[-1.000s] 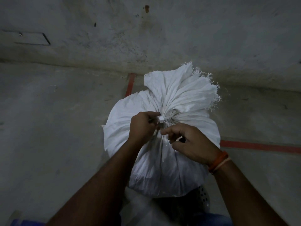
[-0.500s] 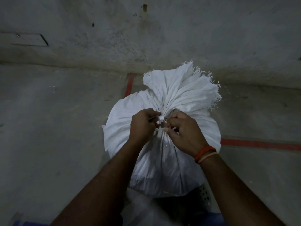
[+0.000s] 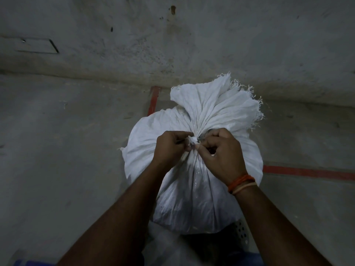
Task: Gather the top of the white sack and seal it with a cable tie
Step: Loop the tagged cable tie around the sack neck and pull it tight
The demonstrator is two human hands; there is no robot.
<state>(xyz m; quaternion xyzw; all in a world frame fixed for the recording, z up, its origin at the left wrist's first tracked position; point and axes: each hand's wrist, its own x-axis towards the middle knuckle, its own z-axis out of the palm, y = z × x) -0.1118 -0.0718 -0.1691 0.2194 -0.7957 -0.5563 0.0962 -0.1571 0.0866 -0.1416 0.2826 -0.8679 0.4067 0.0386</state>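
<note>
White sack (image 3: 192, 189) upright on floor (image 3: 57, 150), neck bunched. Left hand (image 3: 171, 146) and right hand (image 3: 221, 152) both pinch the cable tie (image 3: 192, 140) at the neck.

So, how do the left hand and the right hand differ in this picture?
The left hand has a bare wrist; the right hand wears orange and pale bands at its wrist. The left hand is a closed fist beside the neck of the white sack; the right hand pinches with thumb and fingertips, its other fingers curled. Both meet at the small white cable tie on the gathered neck, below the frayed top.
</note>
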